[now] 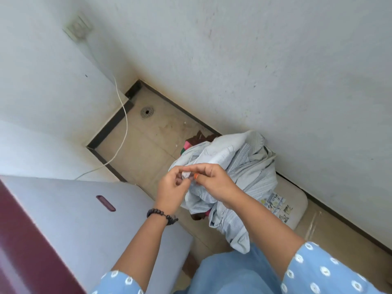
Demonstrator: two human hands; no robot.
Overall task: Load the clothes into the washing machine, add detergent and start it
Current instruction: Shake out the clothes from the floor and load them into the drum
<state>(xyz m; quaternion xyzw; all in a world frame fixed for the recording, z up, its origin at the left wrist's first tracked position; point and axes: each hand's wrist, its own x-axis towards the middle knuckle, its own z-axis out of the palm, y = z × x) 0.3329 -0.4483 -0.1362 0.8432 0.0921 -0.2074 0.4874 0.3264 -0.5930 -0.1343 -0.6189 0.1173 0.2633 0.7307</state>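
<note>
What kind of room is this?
Probably a laundry corner: a washing machine with its lid closed, a floor drain in the tiles, and a light blue garment held in both hands.

A wall socket (78,26) sits high on the pale wall (254,60), with a white cord (124,124) hanging from it down to the beige tiled floor (148,149). A round floor drain (146,112) lies near the corner. A dark skirting strip (110,128) borders the floor.
</note>
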